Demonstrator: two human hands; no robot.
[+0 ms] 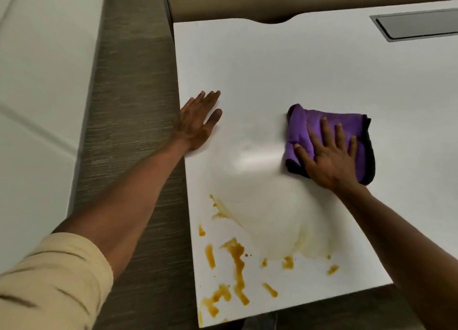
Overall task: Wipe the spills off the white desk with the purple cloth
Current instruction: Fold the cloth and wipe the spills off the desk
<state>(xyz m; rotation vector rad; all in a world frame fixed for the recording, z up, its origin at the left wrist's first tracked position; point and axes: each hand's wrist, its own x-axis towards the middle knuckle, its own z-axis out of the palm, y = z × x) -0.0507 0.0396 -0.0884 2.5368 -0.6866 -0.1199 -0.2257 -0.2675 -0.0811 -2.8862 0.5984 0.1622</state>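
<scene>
Left hand [198, 121] flat on desk [285, 64] left edge, right hand [329, 156] on cloth [300, 129] mid-desk, spills [235, 262] nearer front.

A strip of brown-grey floor [128, 121] with thin streaks runs between two pieces of white furniture. On the left is a big white surface [37, 81] with a faint line across it. Beyond the far edge of the desk stands a tan wall [247, 0]. A grey metal hatch [418, 27] is set flat into the top at the far right. Soft light shines on the white top.
</scene>
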